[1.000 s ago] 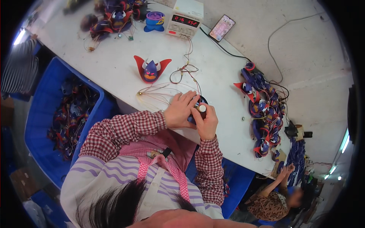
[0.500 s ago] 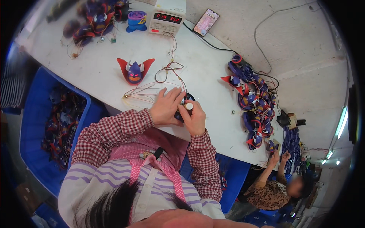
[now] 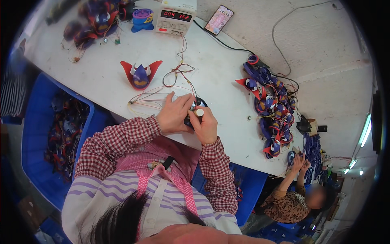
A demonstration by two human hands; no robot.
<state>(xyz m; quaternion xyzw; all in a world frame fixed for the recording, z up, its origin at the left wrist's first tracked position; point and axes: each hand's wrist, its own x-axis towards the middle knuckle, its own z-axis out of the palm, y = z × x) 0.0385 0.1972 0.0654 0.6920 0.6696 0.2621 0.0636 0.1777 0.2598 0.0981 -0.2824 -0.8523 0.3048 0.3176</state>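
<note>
My left hand lies over the left side of a dark, glossy rounded part near the table's front edge. Its fingers press together, and its thumb side meets my right hand. The right hand's fingers close around a small piece with a round white end, held against the dark part; its kind is unclear. Red and dark wires run down to this spot. Thin loose wires fan out left of my left hand. Beyond them stands a purple horned toy head with a red collar, its eyes unlit.
A power supply with a red display stands at the back, beside a purple-blue toy part and a phone. Toy heads pile up at right and back left. A blue bin stands left; a co-worker sits right.
The toy head's eyes, glowing red before, are now dark, and the power supply's reading has changed. My hands keep nearly the same grip. The co-worker's hands have shifted.
</note>
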